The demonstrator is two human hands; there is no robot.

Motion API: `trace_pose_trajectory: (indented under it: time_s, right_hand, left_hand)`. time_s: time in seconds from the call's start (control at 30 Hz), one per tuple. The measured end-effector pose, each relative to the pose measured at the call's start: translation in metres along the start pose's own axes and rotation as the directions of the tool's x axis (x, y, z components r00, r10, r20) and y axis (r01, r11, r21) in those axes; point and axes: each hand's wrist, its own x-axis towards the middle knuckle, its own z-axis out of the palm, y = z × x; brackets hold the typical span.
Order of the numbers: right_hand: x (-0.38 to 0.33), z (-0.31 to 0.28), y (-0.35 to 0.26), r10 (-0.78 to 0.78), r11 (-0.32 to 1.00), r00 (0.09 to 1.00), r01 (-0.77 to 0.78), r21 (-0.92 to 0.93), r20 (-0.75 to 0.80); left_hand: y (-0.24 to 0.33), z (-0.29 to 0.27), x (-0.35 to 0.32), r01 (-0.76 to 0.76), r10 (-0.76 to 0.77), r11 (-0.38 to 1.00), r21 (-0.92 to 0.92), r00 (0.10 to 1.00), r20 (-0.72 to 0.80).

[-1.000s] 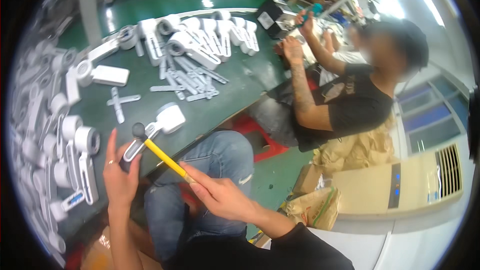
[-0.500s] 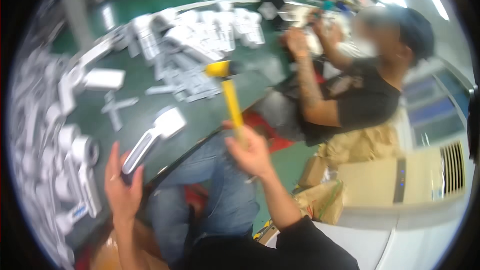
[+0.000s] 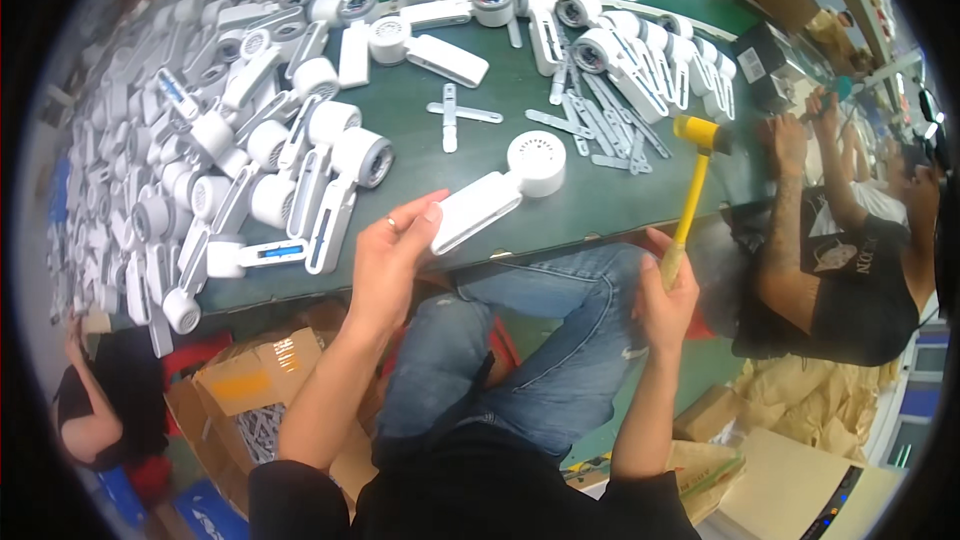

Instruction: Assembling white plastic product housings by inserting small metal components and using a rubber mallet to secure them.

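At about nine o'clock a dense heap of white plastic fan housings covers the green table, each with a round head and a flat handle. Just inside it, toward the centre, the left hand rests at the table's near edge, its fingers curled loosely over the handle end of one white handheld fan body, thumb on top and a ring on one finger; that piece lies flat on the table, its round head pointing toward one o'clock. Beyond it, near twelve o'clock, thin white strips lie loose on the green surface, and more fan parts stand in a row toward one o'clock. At about three o'clock the right hand is closed in a full fist around the lower end of a yellow-handled mallet, held nearly upright with its head raised above the table edge, well apart from the fan body. Farther right, another person in a black shirt works at the same table.
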Motion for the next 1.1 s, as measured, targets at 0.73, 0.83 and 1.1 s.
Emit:
trace_pose_trajectory:
  time_s: [0.73, 0.83, 1.1]
  right_hand:
    - [0.009, 0.003, 0.027, -0.114, 0.993, 0.992, 0.116, 0.029, -0.056]
    - [0.013, 0.016, 0.031, -0.114, 0.993, 0.993, 0.114, 0.008, -0.034]
    - [0.009, 0.02, 0.003, -0.219, 0.943, 0.975, 0.201, -0.266, -0.04]
  left_hand:
    - [0.111, -0.328, -0.249, -0.106, 0.776, 0.628, 0.771, 0.016, -0.63]
    - [0.129, -0.446, -0.283, 0.297, 0.837, 0.548, 0.782, -0.195, -0.512]
    - [0.135, -0.583, -0.207, 0.635, 0.762, 0.586, 0.503, -0.222, -0.608]
